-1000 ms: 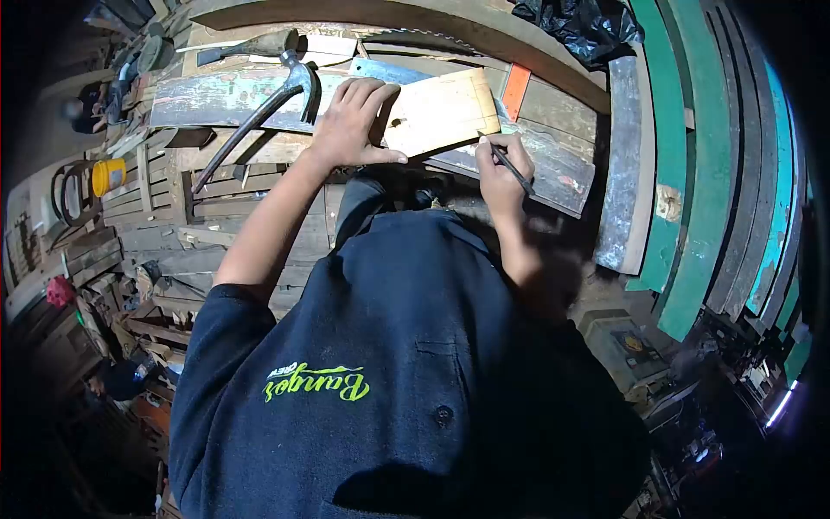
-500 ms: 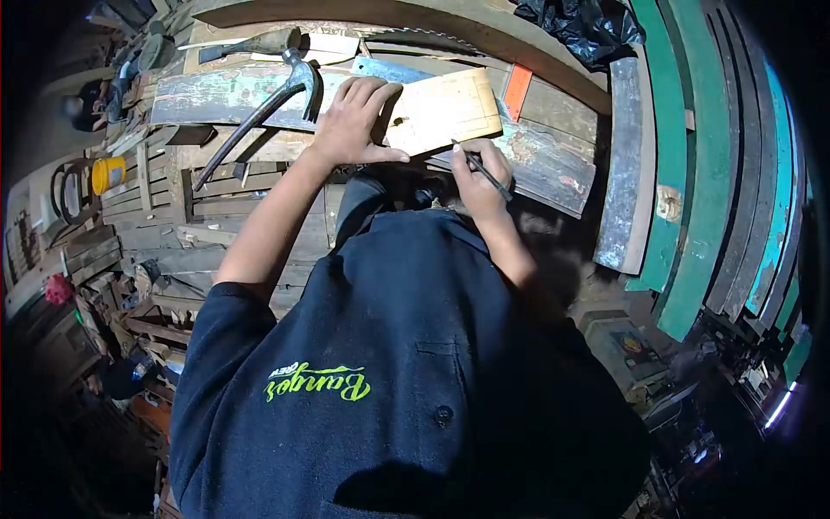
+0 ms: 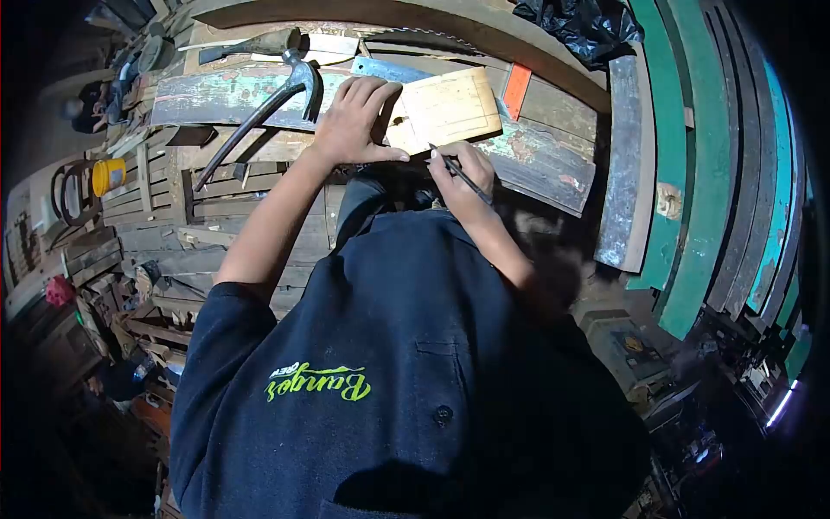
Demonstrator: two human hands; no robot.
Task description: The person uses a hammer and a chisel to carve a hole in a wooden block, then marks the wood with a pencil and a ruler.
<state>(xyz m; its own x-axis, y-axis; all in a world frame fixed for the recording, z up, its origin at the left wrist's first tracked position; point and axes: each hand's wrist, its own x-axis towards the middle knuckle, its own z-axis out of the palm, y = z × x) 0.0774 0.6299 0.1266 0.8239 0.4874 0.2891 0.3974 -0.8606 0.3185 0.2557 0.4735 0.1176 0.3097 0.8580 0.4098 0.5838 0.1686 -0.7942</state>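
Observation:
A pale wooden block (image 3: 445, 108) with pencil lines and a small dark hole near its left end lies on the worn painted plank (image 3: 545, 164). My left hand (image 3: 353, 125) rests with fingers spread at the block's left end, its thumb along the near edge. In my right hand (image 3: 465, 171) is a dark pencil (image 3: 467, 181), its tip at the block's near edge, close to my left thumb. Behind the block lies a blue-grey metal strip (image 3: 380, 69), partly covered by my left fingers and the block.
A claw hammer (image 3: 268, 110) lies left of my left hand. An orange piece (image 3: 517, 91) sits right of the block. Long green boards (image 3: 711, 182) and a black plastic bag (image 3: 581, 30) are at the right. A yellow bucket (image 3: 109, 176) stands far left.
My right hand and the pencil have moved left along the block's near edge, toward my left thumb. My left hand and the block look unmoved.

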